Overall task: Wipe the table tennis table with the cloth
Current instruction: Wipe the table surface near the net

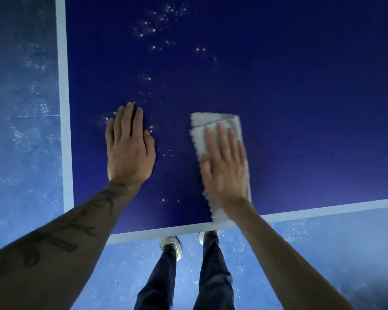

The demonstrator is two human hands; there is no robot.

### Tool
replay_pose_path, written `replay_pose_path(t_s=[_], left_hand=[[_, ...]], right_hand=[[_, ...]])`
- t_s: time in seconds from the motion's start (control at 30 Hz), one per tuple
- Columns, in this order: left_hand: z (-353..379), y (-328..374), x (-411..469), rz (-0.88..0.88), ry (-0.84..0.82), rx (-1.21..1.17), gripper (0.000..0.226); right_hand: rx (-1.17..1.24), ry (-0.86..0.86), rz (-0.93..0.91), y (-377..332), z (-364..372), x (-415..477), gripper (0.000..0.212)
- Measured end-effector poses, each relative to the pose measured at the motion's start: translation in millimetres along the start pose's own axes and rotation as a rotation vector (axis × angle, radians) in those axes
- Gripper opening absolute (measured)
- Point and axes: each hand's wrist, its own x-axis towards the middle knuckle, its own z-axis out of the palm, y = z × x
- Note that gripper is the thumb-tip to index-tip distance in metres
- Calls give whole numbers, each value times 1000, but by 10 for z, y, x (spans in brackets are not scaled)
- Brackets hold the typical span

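grey cloth [211,126], the only one, lies on the dark blue table tennis table [300,86] near its 6 o'clock edge, pressed flat under the straight fingers of the right hand [224,173], with the left hand [130,153] at its 9 o'clock, flat, fingers straight, holding nothing.

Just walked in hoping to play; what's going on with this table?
A person is wiping the table with a grey cloth. The right hand presses the cloth flat near the table's near edge; the left hand rests flat on the table beside it. White specks dot the surface beyond the left hand.
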Motion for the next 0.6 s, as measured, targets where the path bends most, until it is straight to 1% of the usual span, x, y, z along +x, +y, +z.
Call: replay_pose_path(t_s=[0.1, 0.17, 0.23, 0.3, 0.37, 0.4, 0.43, 0.53, 0.6], left_hand=[[16, -26, 3, 16, -3, 25, 54], [16, -34, 8, 20, -3, 29, 54], [19, -26, 11, 22, -1, 28, 54], [28, -25, 15, 22, -1, 23, 54], [34, -30, 13, 23, -1, 25, 54], [38, -31, 12, 25, 0, 28, 54], [44, -32, 8, 27, 1, 31, 54], [50, -38, 6, 24, 8, 39, 53], [51, -46, 8, 30, 7, 40, 53]], right_hand=[[16, 52, 232, 141, -79, 307, 64], [45, 102, 283, -77, -49, 491, 64], [64, 111, 229, -386, 49, 503, 64], [68, 91, 85, -664, 162, 274, 64], [52, 38, -78, -703, 210, -66, 65], [39, 22, -109, -600, 214, -194, 65], [29, 14, -84, -443, 206, -281, 64], [9, 32, 191, -8, 88, -255, 62], [13, 71, 308, 14, 46, -45, 62]])
